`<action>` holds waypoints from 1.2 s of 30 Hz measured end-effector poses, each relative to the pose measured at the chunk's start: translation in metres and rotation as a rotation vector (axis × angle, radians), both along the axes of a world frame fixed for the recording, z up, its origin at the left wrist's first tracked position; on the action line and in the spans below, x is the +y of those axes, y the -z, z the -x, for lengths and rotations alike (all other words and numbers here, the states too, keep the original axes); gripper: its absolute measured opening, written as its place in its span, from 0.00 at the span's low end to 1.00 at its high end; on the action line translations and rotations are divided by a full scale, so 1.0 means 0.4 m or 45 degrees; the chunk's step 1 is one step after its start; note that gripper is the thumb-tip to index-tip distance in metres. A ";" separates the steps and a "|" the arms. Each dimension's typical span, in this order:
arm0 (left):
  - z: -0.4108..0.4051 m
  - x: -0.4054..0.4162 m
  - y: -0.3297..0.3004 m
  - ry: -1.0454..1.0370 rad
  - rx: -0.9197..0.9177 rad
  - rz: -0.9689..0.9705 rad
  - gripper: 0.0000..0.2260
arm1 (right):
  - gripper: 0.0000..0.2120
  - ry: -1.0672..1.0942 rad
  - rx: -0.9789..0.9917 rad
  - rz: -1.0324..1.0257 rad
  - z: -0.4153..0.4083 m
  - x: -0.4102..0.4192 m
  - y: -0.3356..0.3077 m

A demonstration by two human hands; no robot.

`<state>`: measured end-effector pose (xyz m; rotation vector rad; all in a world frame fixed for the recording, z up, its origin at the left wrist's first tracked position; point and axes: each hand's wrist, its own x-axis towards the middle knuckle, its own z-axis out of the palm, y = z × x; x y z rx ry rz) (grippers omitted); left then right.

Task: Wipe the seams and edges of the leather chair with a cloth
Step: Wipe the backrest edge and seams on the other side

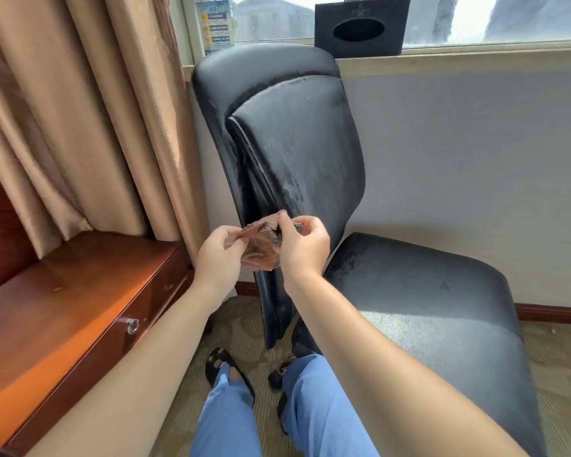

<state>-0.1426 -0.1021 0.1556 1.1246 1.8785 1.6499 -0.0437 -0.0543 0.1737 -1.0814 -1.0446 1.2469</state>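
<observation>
A black leather chair [287, 133] stands against the wall under the window, its tall backrest at the centre and its seat [435, 311] spreading to the right. Damp streaks show on the backrest pad and seat. A small brown cloth [261, 242] is held in front of the lower backrest. My left hand [220, 258] pinches the cloth's left side. My right hand [302, 247] pinches its right side from above. The cloth is bunched between both hands and hangs just off the chair.
A reddish wooden desk [63, 311] with a drawer lock stands at the left, tan curtains [80, 110] behind it. A black tissue box [360, 28] sits on the window sill. Patterned carpet, my blue trouser legs and dark shoes lie below.
</observation>
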 end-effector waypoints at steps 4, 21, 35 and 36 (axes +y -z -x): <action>-0.005 0.003 -0.049 0.035 -0.076 -0.100 0.06 | 0.03 0.027 0.047 -0.213 0.014 -0.005 -0.036; 0.082 0.036 -0.254 -0.034 0.188 -0.267 0.11 | 0.08 0.119 -0.540 -0.733 0.069 0.084 -0.142; 0.092 0.054 -0.291 -0.255 0.449 -0.509 0.15 | 0.12 0.023 -0.551 -0.885 0.058 0.099 -0.204; 0.096 0.064 -0.305 -0.282 0.466 -0.559 0.15 | 0.14 0.045 -0.513 -0.894 0.064 0.108 -0.225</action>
